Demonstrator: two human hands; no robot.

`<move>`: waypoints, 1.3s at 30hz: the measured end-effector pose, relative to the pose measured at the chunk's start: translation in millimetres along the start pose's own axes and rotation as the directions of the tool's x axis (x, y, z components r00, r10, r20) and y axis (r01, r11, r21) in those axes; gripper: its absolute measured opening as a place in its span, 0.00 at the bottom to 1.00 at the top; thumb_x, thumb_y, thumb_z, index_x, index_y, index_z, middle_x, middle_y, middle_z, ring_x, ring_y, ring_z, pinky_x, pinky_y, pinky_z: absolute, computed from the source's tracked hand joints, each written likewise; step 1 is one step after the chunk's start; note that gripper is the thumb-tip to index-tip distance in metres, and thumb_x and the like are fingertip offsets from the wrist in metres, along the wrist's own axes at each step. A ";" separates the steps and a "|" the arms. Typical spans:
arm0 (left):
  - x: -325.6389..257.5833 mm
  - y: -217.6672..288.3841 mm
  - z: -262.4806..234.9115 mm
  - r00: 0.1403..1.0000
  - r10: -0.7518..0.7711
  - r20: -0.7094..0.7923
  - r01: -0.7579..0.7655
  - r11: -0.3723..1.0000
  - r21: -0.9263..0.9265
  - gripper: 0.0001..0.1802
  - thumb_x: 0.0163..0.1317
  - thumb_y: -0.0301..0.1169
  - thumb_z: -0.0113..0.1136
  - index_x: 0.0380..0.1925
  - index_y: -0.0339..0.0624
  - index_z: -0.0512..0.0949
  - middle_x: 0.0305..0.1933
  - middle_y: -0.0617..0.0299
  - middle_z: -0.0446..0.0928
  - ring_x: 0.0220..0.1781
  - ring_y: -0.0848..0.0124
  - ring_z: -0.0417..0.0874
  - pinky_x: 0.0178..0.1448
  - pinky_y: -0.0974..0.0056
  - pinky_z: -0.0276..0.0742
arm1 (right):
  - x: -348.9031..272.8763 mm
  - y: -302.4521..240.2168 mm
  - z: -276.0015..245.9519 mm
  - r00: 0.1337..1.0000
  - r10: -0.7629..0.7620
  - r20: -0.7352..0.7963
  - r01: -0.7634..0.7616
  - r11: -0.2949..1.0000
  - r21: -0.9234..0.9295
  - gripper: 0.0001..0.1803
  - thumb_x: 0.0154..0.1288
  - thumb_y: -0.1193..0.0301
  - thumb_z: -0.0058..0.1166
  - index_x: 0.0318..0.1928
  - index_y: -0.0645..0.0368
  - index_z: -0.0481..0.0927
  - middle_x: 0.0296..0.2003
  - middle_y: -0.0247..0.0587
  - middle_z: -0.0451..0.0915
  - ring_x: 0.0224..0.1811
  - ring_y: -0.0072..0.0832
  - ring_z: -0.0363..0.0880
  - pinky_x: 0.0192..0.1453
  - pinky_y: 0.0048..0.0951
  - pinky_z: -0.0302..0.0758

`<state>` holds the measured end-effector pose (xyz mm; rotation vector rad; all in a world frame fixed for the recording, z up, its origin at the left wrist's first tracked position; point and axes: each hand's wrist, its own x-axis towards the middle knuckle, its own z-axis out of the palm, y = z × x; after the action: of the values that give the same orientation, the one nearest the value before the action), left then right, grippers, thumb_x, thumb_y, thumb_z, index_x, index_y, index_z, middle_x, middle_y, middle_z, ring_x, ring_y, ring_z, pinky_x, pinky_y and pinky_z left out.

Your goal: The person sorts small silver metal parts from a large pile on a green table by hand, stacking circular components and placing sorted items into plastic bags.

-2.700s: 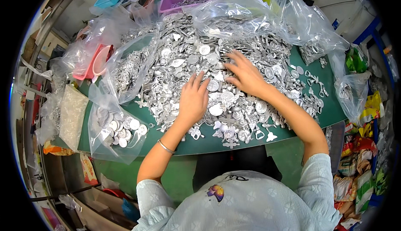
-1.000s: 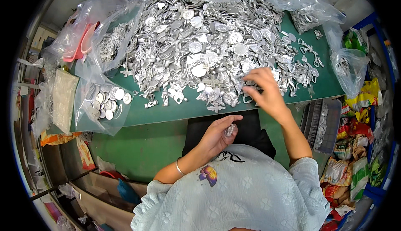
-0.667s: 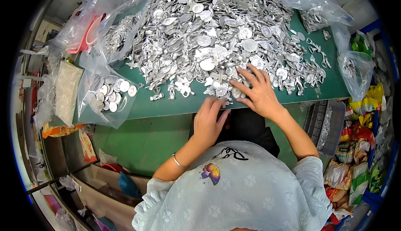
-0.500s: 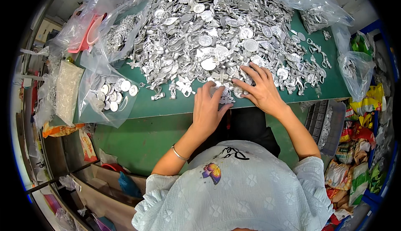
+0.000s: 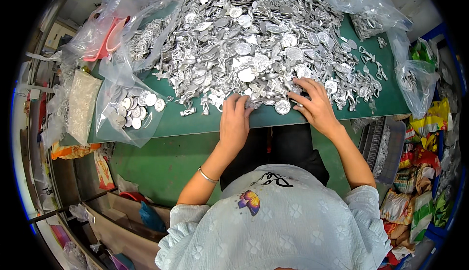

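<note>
A large heap of silver metal charms and medallions [image 5: 234, 50] covers the green table [image 5: 185, 128]. At its near edge, my left hand [image 5: 235, 123] has its fingers curled together against small grey pieces. What lies under those fingers is partly hidden. My right hand [image 5: 315, 106] rests at the heap's front edge, fingers bent and apart, with nothing visible held. Just left of its fingertips a round medallion [image 5: 282, 107] lies flat on the table. A few ring-topped charms [image 5: 187, 109] sit left of my left hand.
At the left lie a clear bag of round silver discs [image 5: 132, 108], a bag of pale small pieces [image 5: 82, 106] and a red plastic scoop [image 5: 103, 43]. Clear plastic sheeting [image 5: 364, 6] borders the heap's back right. A grey crate [image 5: 388, 148] stands below the table's right side.
My left hand has moved slightly left and its fingers have drawn together. My right hand has shifted right. The silver crosses between them have left that spot, and a round medallion now shows there.
</note>
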<state>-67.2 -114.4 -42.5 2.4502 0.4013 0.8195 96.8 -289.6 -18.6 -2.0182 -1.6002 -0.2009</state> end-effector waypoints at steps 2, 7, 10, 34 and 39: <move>4.2 -1.7 -1.3 0.998 -0.035 -0.056 0.033 0.999 -0.024 0.17 0.53 0.18 0.55 0.45 0.32 0.69 0.46 0.45 0.68 0.48 0.49 0.71 0.52 0.56 0.68 | 3.0 0.8 -4.0 0.999 0.027 -0.039 -0.023 0.993 0.112 0.13 0.51 0.71 0.58 0.40 0.56 0.77 0.49 0.42 0.71 0.54 0.40 0.66 0.56 0.39 0.63; 49.8 -12.9 -13.0 0.976 -0.038 -0.216 0.054 0.996 0.071 0.15 0.57 0.18 0.51 0.46 0.32 0.68 0.47 0.42 0.67 0.48 0.47 0.72 0.50 0.56 0.69 | 15.2 17.6 -5.9 0.967 0.249 -0.048 -0.201 0.870 0.451 0.07 0.56 0.73 0.53 0.32 0.66 0.74 0.32 0.41 0.75 0.39 0.36 0.70 0.46 0.30 0.66; 81.0 -26.1 -19.4 0.967 0.003 -0.256 0.040 0.986 0.160 0.15 0.58 0.19 0.50 0.47 0.33 0.68 0.47 0.41 0.67 0.46 0.46 0.72 0.48 0.56 0.70 | 28.1 31.5 -6.1 0.901 0.430 -0.061 -0.325 0.761 0.562 0.12 0.61 0.67 0.51 0.30 0.65 0.74 0.26 0.36 0.73 0.29 0.21 0.66 0.35 0.23 0.64; 7.9 -1.1 -28.3 0.991 -0.079 0.111 0.083 0.996 -0.027 0.08 0.54 0.20 0.55 0.36 0.37 0.73 0.31 0.50 0.73 0.32 0.51 0.76 0.34 0.58 0.71 | 0.5 -82.6 43.8 0.992 0.021 0.127 -0.011 0.997 -0.082 0.27 0.50 0.65 0.60 0.51 0.59 0.71 0.51 0.38 0.69 0.55 0.36 0.64 0.53 0.38 0.59; 34.5 -6.3 -57.0 0.991 0.024 -0.129 -0.027 0.999 -0.025 0.05 0.54 0.17 0.53 0.32 0.35 0.73 0.30 0.49 0.75 0.32 0.53 0.77 0.36 0.58 0.72 | -4.1 -79.3 58.9 0.999 -0.001 0.042 0.005 0.997 -0.083 0.25 0.50 0.66 0.60 0.50 0.56 0.72 0.49 0.36 0.70 0.54 0.36 0.65 0.55 0.40 0.56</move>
<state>-76.8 -72.8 8.9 2.3903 0.4046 0.9911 8.8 -252.4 -43.9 -2.0955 -1.6456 -0.2315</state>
